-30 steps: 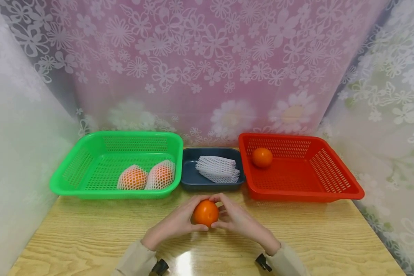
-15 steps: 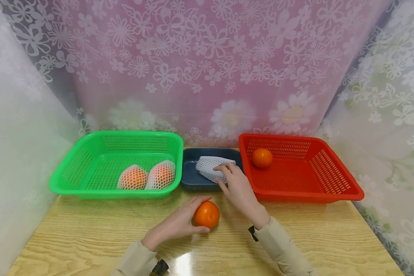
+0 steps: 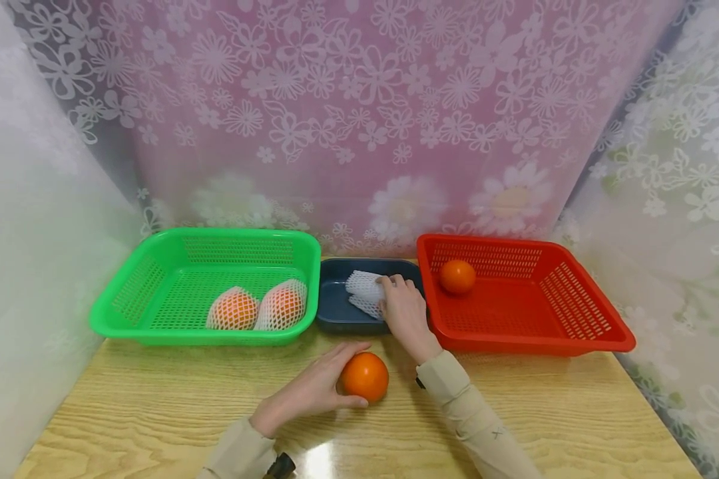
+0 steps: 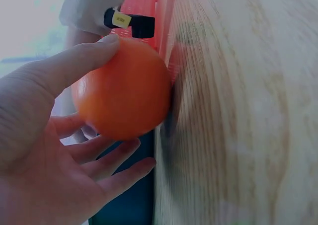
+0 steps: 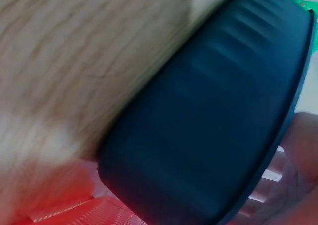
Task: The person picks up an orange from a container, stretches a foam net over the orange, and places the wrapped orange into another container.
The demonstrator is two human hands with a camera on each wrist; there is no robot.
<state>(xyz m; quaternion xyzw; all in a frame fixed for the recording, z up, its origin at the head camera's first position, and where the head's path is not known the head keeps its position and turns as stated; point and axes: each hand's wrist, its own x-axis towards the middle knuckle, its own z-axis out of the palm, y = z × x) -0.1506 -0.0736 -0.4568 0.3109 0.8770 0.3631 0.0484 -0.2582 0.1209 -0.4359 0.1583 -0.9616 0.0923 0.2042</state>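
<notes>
My left hand curls round a smooth orange on the table, thumb on the near side and fingers on the far side. In the left wrist view the thumb lies on the orange, with the fingers spread below it. My right hand reaches into the dark blue tray, its fingers bent onto a white foam net sleeve. Part of the netting is hidden under this hand. The right wrist view shows mostly the tray's outer wall, with the fingers partly behind its rim.
A green basket at left holds two oranges in foam nets. The red basket at right holds one bare orange. The tray sits between both baskets, before a flowered pink curtain.
My right hand has left the orange and moved up into the tray onto the foam netting, which has shifted and spread. My left hand has stayed on the orange, edging slightly right.
</notes>
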